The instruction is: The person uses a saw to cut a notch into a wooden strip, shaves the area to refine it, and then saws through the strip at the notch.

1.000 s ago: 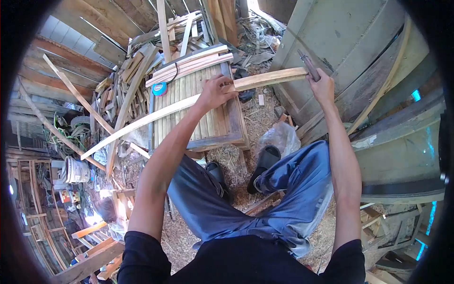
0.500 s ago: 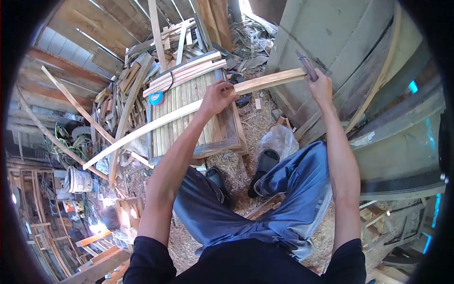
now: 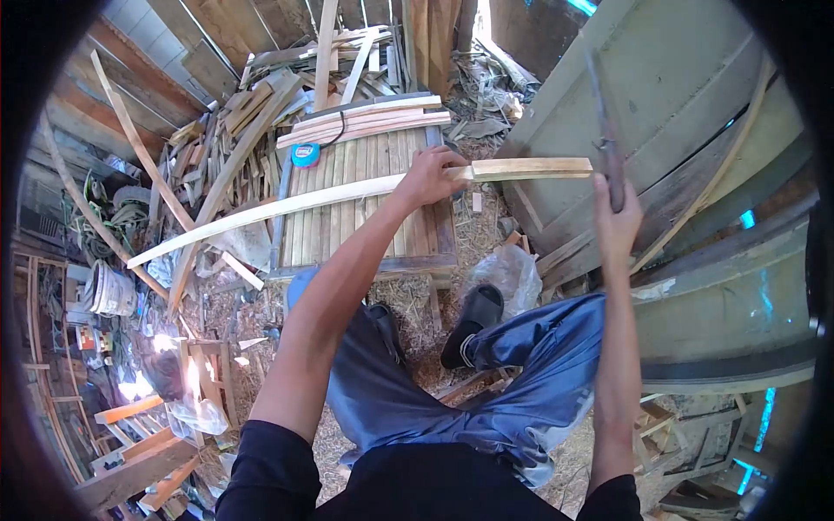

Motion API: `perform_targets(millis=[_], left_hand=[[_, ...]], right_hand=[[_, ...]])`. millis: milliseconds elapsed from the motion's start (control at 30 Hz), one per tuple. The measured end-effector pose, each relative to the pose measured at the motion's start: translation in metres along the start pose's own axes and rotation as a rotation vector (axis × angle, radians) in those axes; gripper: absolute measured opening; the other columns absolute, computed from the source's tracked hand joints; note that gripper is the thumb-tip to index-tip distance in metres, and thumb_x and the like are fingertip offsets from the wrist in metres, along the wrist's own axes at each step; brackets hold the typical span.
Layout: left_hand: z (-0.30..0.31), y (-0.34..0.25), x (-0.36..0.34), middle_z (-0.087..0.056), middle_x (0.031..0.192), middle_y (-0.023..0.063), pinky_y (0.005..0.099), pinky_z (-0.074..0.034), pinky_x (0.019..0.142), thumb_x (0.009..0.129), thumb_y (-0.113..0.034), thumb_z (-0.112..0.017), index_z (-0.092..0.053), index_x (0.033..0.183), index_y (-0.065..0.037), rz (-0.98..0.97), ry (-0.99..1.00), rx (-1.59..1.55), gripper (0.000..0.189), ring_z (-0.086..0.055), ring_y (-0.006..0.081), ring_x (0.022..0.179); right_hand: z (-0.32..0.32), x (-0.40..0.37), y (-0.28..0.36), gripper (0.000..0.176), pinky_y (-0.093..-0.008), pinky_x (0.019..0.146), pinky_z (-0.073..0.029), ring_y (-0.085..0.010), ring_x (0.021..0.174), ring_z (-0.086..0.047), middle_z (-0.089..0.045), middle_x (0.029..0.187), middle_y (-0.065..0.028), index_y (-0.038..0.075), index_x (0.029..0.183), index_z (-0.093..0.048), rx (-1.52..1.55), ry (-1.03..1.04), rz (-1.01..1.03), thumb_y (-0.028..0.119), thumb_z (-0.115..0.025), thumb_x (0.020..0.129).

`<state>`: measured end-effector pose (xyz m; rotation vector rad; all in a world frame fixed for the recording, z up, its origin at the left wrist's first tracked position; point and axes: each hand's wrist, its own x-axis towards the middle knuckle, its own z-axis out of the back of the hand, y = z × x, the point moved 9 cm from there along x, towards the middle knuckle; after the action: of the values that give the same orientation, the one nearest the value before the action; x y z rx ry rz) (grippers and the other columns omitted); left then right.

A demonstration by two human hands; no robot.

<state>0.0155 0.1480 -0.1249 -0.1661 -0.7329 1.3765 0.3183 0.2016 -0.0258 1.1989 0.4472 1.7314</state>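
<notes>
My left hand [image 3: 427, 176] is closed around a long pale wooden strip [image 3: 304, 195], which stretches from the far left to past my grip. Right of this hand, the strip's end section [image 3: 532, 168] looks thicker, with a line running along its length. My right hand [image 3: 618, 217] is wrapped round the handle of a long-bladed knife [image 3: 613, 169], close to that end. The knife's narrow blade points up and is slightly blurred. Below the strip lies a slatted wooden panel [image 3: 347, 234] in a frame.
A blue tape measure [image 3: 305, 154] sits on the panel beside several cut strips [image 3: 373, 124]. Scrap wood [image 3: 261, 113] is heaped behind. Large boards [image 3: 565, 113] lean at the right. A clear plastic bag [image 3: 508, 276] lies near my sandal [image 3: 482, 304] on shavings.
My right hand has moved down and right, with the knife swung upright, away from the strip's end. My left hand still grips the strip, and the view has shifted somewhat.
</notes>
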Motion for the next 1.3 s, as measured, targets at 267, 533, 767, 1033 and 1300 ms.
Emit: perform_targets(millis=[267,533,767,1033,1300], left_hand=[[0.002,0.018,-0.003,-0.067,0.098,0.0177,0.0385,-0.051,0.085,0.082,-0.023,-0.070,-0.071,0.095,0.000,0.181,0.035,-0.322,0.027,-0.066,0.0330,0.094],[-0.009,0.034,0.004,-0.069,0.089,0.0170,0.0391,-0.052,0.081,0.077,-0.029,-0.072,-0.074,0.087,-0.003,0.212,0.023,-0.267,0.028,-0.067,0.0336,0.087],[-0.014,0.037,0.007,-0.068,0.088,0.0160,0.0397,-0.050,0.077,0.078,-0.045,-0.069,-0.075,0.089,-0.006,0.253,0.103,-0.073,0.040,-0.065,0.0327,0.085],[-0.020,0.040,0.005,-0.070,0.090,0.0135,0.0372,-0.050,0.078,0.079,-0.048,-0.069,-0.075,0.091,-0.006,0.310,0.143,-0.089,0.044,-0.067,0.0303,0.085],[-0.022,0.046,0.007,-0.067,0.087,0.0114,0.0344,-0.048,0.074,0.082,-0.040,-0.068,-0.074,0.092,-0.003,0.251,0.165,-0.134,0.039,-0.066,0.0254,0.078]], right_hand=[[-0.062,-0.126,0.033,0.045,-0.0338,0.053,-0.039,-0.0133,0.055,-0.048,-0.051,0.057,-0.0053,-0.001,0.076,-0.061,0.277,0.232,-0.383,0.038,-0.052,0.098],[-0.075,-0.160,0.049,0.047,-0.0307,0.050,-0.037,-0.0110,0.051,-0.047,-0.048,0.055,-0.0019,0.000,0.074,-0.057,0.162,0.268,-0.327,0.038,-0.050,0.100],[-0.074,-0.152,0.057,0.045,-0.0401,0.054,-0.040,-0.0274,0.054,-0.053,-0.053,0.058,-0.0158,-0.003,0.079,-0.060,0.136,0.293,-0.275,0.037,-0.050,0.098],[-0.076,-0.160,0.057,0.041,-0.0413,0.054,-0.042,-0.0329,0.055,-0.055,-0.056,0.060,-0.0198,-0.003,0.085,-0.062,0.193,0.275,-0.303,0.035,-0.052,0.098],[-0.077,-0.164,0.058,0.035,-0.0466,0.057,-0.046,-0.0426,0.063,-0.061,-0.060,0.068,-0.0252,-0.001,0.083,-0.061,0.164,0.278,-0.257,0.031,-0.055,0.096]])
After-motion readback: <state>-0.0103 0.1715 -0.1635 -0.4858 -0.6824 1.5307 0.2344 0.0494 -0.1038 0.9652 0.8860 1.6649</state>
